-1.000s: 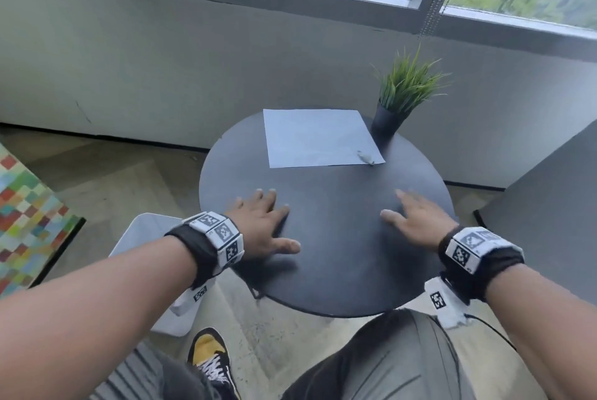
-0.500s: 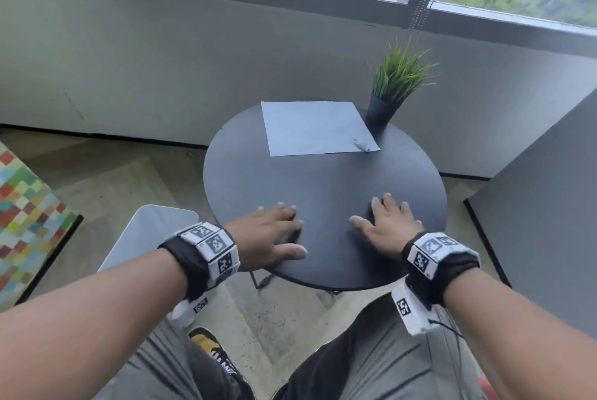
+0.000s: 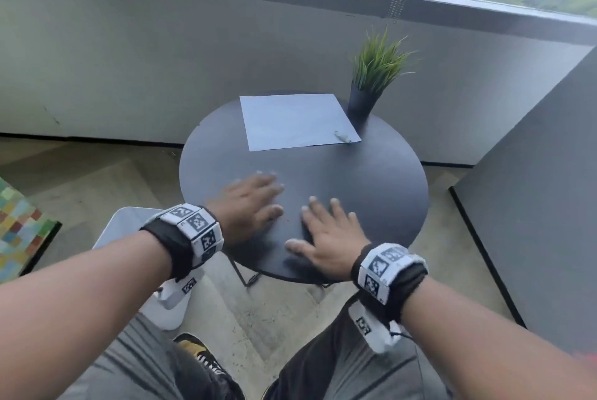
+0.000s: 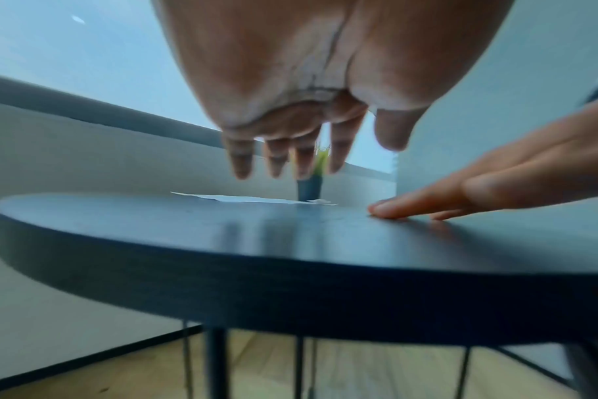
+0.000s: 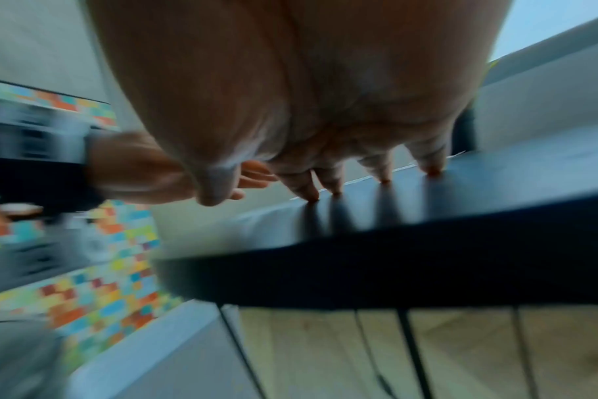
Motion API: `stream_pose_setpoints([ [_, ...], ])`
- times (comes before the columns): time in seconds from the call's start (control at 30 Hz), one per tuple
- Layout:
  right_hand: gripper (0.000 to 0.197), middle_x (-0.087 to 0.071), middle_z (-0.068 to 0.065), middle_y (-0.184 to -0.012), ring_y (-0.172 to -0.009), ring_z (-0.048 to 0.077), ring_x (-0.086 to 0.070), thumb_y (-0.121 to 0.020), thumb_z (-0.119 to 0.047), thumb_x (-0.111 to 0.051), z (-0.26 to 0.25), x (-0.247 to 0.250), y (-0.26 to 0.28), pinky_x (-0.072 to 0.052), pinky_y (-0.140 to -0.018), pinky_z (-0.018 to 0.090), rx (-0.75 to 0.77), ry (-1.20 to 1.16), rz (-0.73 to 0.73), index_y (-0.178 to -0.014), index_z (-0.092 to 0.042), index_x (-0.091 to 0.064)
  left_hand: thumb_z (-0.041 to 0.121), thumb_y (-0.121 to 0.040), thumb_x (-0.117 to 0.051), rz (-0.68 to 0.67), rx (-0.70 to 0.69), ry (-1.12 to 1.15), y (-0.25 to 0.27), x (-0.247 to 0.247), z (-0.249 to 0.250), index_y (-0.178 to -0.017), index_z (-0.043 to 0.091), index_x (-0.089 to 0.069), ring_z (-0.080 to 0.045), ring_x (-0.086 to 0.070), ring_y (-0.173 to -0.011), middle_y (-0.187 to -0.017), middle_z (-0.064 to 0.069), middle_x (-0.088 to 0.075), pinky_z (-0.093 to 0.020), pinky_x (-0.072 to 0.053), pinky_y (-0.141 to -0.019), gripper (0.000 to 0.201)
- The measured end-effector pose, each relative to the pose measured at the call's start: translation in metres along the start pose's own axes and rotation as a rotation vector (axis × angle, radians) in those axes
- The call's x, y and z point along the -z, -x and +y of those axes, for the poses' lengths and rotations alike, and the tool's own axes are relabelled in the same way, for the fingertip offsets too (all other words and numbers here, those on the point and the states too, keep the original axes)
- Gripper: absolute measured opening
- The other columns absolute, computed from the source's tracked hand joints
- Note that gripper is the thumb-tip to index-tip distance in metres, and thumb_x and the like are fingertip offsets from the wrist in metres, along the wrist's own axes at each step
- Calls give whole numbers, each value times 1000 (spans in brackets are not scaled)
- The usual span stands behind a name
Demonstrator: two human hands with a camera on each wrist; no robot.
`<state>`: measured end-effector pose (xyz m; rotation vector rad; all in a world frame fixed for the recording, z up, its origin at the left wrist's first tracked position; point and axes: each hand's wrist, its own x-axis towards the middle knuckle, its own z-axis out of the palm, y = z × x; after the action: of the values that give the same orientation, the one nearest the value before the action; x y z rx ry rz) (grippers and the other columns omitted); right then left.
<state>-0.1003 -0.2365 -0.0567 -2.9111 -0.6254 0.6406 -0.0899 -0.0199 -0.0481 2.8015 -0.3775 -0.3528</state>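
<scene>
Fingertips [image 5: 431,168] of the right hand [image 3: 329,238] are straight and spread, pressed on the dark round table [image 3: 371,192] and holding nothing. The fingers [image 4: 240,162] of the left hand [image 3: 248,202] are just as straight and empty. Both hands are side by side near the table's front edge. The sheet of paper [image 3: 294,121] lies flat at the far side, well apart from them, with a small pale object [image 3: 343,137] on its near right corner and a potted plant [image 3: 374,76] just beside it.

No grasp has begun; this looks like the start of a reach for the paper. That would call for going forward across the table and lifting the thin sheet by an edge.

The head view makes both palms look flat on the table. The left wrist view shows the left fingers clear above it, and only the right fingertips touching.
</scene>
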Motion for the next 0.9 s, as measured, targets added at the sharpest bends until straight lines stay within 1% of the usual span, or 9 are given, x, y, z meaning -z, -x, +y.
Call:
stream_pose_setpoints([
  [0.1,71,-7,-9,-163,-149,11,3,-94,-61,-40,-7,5,29,-1,-121,35,271,-174,18,-154,-29,-19,87,-76,-5,-185,-62,-130,0,0,-3,-151,38,-29,-11,0,-152,-165,11,-6,-43,-5,-122,93],
  [0.2,72,-12,-5,-162,-150,13,-4,-94,-58,-43,63,13,25,-4,-121,30,-107,-416,279,-154,-25,-21,96,-66,-4,-228,-328,73,17,0,-1,-138,43,-51,4,-20,-145,-154,26,-32,-28,-16,-118,101],
  [0.3,82,-7,10,-163,-149,31,-2,-91,-69,-31,105,9,21,-8,-120,46,-563,-283,229,-153,-18,-18,86,-79,-34,213,-222,443,27,5,-32,-122,51,-61,8,-46,-128,-135,29,-54,-17,-31,-110,61],
  [0.37,85,1,4,-163,-149,31,5,-87,-76,-23,77,-5,19,-6,-118,56,-574,-234,176,-153,-23,-14,66,-89,-51,540,-6,646,29,9,-70,-114,52,-61,5,-56,-114,-123,23,-63,-9,-37,-100,31],
  [0.47,88,15,2,-162,-147,30,18,-85,-79,-12,-6,-27,24,8,-115,61,-447,-196,171,-155,-26,-3,44,-94,-57,753,452,690,26,-11,-150,-128,32,-60,-15,-58,-112,-123,3,-62,-29,-41,-102,36],
  [0.67,91,16,-15,-159,-144,0,22,-82,-79,-20,-65,-36,36,10,-120,39,109,-371,215,-155,-29,3,44,-84,-70,264,1033,424,39,-75,-248,-151,7,-30,-46,-35,-137,-149,-28,-38,-50,-31,-111,87],
  [0.77,93,5,-8,-163,-148,9,10,-81,-76,-19,7,-20,31,3,-121,42,-293,-421,423,-155,-23,-4,33,-89,-70,109,1145,438,53,-87,-264,-145,-5,-36,-47,-44,-129,-143,-31,-44,-45,-36,-106,76],
  [0.83,100,1,3,-164,-150,22,4,-76,-79,-9,35,-14,33,-4,-120,51,-531,-282,308,-155,-18,-10,29,-96,-62,-44,1139,426,54,-92,-267,-138,-10,-46,-41,-47,-129,-143,-30,-46,-37,-35,-104,60],
  [0.9,96,3,4,-163,-149,26,7,-79,-78,-3,20,-24,28,-2,-119,54,-539,-178,219,-155,-20,-9,30,-95,-64,-140,1110,426,51,-93,-258,-133,-9,-53,-39,-53,-123,-136,-28,-53,-34,-39,-97,56],
])
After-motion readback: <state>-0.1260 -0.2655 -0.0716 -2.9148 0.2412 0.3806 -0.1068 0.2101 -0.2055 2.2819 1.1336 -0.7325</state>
